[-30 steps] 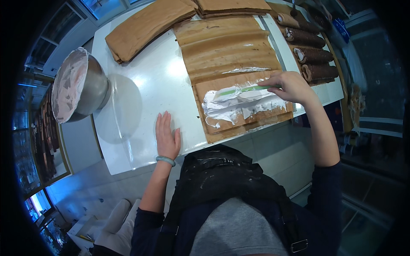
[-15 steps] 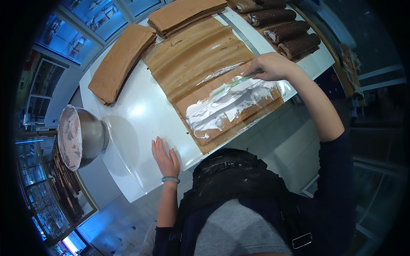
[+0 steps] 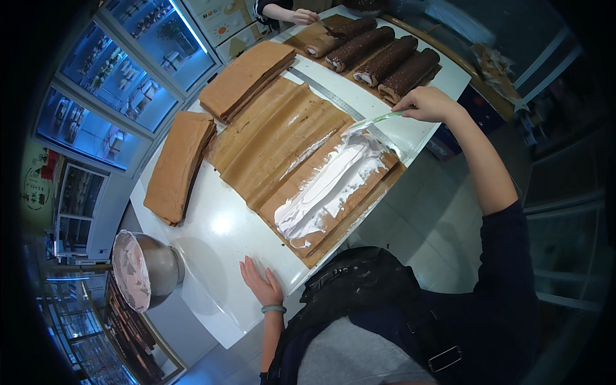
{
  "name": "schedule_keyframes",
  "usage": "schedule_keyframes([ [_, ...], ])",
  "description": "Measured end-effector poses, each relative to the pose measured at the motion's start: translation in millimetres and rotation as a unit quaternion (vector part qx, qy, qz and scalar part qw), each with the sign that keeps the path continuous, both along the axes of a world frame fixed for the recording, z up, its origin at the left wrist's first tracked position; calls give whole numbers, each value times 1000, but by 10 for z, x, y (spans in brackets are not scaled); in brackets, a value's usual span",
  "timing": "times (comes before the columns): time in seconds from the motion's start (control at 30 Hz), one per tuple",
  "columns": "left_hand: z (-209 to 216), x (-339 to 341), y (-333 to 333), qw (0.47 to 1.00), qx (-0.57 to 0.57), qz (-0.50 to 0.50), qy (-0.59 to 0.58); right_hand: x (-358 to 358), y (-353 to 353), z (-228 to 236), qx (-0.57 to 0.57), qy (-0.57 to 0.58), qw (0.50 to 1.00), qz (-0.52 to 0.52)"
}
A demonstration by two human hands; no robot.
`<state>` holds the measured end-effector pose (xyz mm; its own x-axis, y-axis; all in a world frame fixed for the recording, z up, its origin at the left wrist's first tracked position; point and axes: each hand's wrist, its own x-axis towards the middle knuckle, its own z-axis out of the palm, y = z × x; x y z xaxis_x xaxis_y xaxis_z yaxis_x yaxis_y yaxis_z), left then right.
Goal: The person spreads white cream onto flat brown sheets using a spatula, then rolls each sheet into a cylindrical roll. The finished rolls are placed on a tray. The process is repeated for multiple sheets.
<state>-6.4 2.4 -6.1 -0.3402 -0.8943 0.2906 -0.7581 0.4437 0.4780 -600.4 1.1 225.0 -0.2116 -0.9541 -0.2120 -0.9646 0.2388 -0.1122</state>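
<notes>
Counter [image 3: 212, 253], white, glossy: centre. Display cabinet [image 3: 125, 86], glass-fronted, blue-lit, shelved: ten o'clock. Light strip [image 3: 188, 25], bright, narrow: eleven o'clock, along the cabinet's edge. Wall [image 3: 35, 192], green, with dark motif: nine o'clock. Glass case [image 3: 106, 340], gold-framed: eight o'clock. Floor [image 3: 436, 247], pale grey tiles: four o'clock, beside the counter. Glazed panels [image 3: 568, 250], dark, pale bars: three o'clock.

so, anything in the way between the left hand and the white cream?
Nothing visible. Between the left hand and the white cream lie only the white tabletop and the edge of the brown layers under the cream. The right hand, holding the green spatula, is at the far end.
</notes>
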Motion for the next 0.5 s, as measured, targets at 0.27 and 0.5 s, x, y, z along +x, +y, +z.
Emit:
schedule_keyframes([
  [0.27, 23, 3, 9, 1000, 23, -14, 2, 779, -99, 3, 42, 203, 972, 108],
  [0.5, 63, -5, 18, 999, 8, -16, 29, 1669, -660, 555, -5, -238, 962, 135],
])
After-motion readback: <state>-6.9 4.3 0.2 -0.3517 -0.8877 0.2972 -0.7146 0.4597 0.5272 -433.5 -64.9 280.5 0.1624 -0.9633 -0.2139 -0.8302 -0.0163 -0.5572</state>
